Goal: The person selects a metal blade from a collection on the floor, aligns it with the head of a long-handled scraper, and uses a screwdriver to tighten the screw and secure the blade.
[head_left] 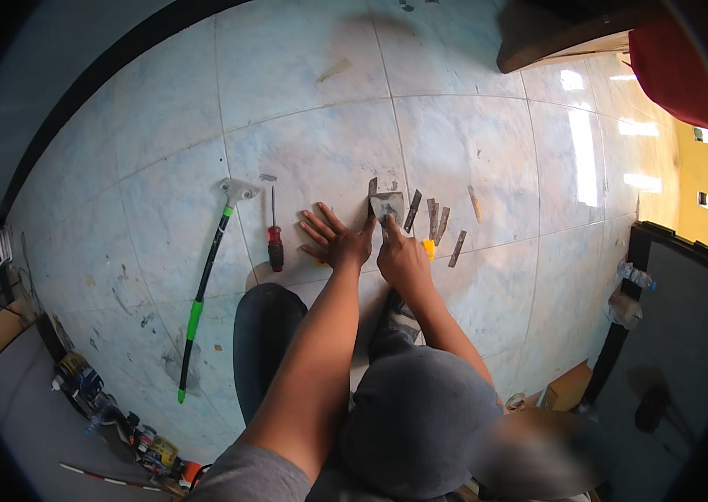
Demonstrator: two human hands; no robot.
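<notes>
On the tiled floor [304, 142], centre, right hand [404, 258] was clamped on a scraper [387, 203], forefinger on the blade; left hand [347, 244] lay spread, thumb by the dark strip [372, 184] at the blade's left edge. Scraper looked light, stiff, likely sharp: best held from the handle end. Loose strips [441, 226] lay right. Near-right cardboard box [566, 385]: couldn't see contents.

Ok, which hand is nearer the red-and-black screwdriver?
Left. The left hand is spread over the floor to the screwdriver's right; the right hand is farther right, a finger on the scraper.
</notes>
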